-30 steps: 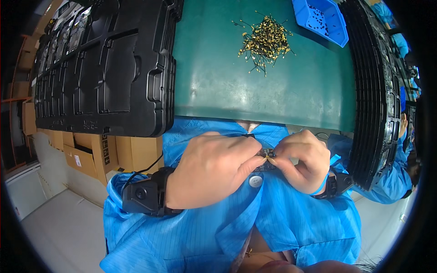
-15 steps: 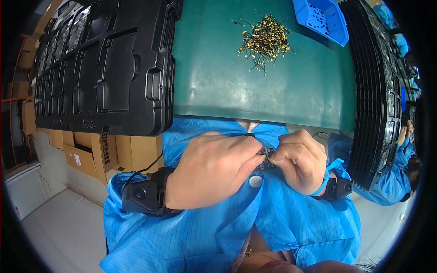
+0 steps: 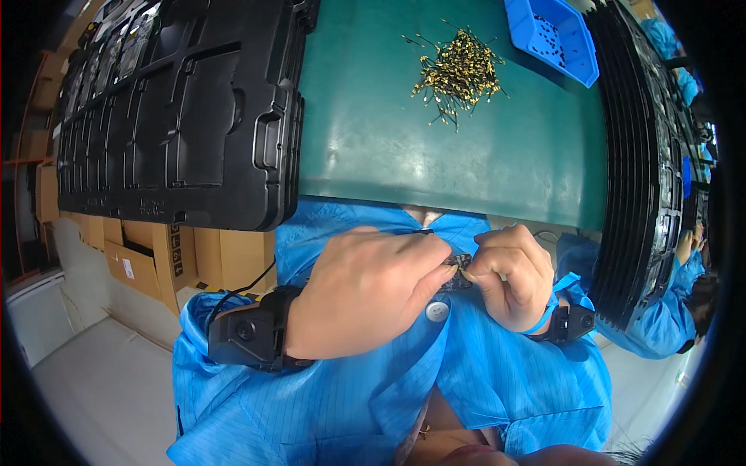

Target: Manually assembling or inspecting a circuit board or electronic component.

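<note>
Smooth green tabletop has stacked black moulded-plastic trays at left. The left hand pinches a small dark flat board before the near edge, seemingly to steady it. Far off, a heap of thin black-and-gold cables looks kept within reach. The right hand meets the board's right side, grip unclear. Far right: open blue plastic bin.

Bench green and smooth-topped, with a soft sheen across the middle and a straight near edge. Toward the far side, a loose heap of short black leads with gold-coloured ends, strays poking out all round; just right of it, an open blue bin. Black moulded trays stack at left, more black trays at right.
</note>
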Demonstrator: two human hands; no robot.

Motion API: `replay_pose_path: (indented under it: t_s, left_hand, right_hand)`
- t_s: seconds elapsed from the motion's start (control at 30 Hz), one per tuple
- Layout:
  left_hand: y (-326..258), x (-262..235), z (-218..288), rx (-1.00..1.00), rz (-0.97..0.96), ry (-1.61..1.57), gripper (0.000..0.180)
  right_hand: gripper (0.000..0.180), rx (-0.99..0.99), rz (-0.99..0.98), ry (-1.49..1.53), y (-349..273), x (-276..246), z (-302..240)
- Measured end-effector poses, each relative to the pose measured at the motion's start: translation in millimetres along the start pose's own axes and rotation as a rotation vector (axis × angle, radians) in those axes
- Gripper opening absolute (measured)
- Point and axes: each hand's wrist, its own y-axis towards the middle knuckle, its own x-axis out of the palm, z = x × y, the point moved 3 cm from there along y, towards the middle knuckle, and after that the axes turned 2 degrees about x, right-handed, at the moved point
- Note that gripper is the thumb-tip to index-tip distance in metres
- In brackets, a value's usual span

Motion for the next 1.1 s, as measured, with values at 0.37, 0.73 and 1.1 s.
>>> replay_pose_path:
  t_s: [0.37, 0.73, 1.1]
  left_hand:
    - [0.6, 1.2, -1.0, -0.019, 0.001, 0.013, 0.01]
    - [-0.5, 0.0, 1.0, -0.005, -0.008, -0.002, 0.012]
    - [-1.6, -0.1, 3.9, 0.011, 0.016, 0.008, 0.013]
  right_hand:
    - [0.018, 0.037, -0.006, 0.012, -0.5, 1.0, 1.2]
    - [0.019, 0.049, -0.017, -0.021, -2.4, 0.1, -2.1]
    - [0.02, 0.048, -0.026, -0.006, -2.9, -0.6, -2.2]
